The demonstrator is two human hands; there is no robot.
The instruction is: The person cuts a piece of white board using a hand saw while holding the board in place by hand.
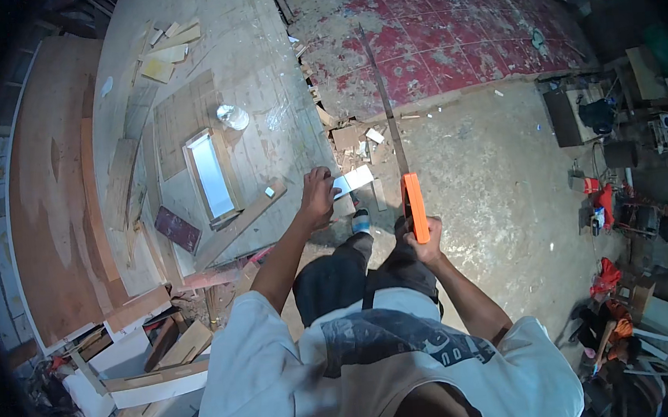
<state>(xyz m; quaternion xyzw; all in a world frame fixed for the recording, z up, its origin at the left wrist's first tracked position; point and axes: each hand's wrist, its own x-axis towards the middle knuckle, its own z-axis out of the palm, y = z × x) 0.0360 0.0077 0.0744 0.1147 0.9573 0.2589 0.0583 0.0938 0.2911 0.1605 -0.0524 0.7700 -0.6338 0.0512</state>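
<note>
My right hand (pixel 428 238) is wrapped round the orange handle (pixel 414 202) of a handsaw. The saw's long narrow blade (pixel 389 110) points away from me and tapers toward the red floor area, apart from the workpiece. At the right edge of the wooden worktable, my left hand (pixel 318 197) has its fingers bent onto a short white strip (pixel 357 178), which sticks out past the edge. A line crosses the strip near its middle. On the tabletop to the left lies a wooden frame with a pale, shiny panel (pixel 211 175), with a clear glass or jar (pixel 233 117) beside it.
The worktable (pixel 260 65) also holds a dark red block (pixel 178 228), a plank (pixel 241 225) and wood scraps (pixel 172 49). Offcuts (pixel 352 140) litter the floor beyond the strip. A large brown board (pixel 53 183) stands far left; tools and clutter (pixel 604 207) line the right.
</note>
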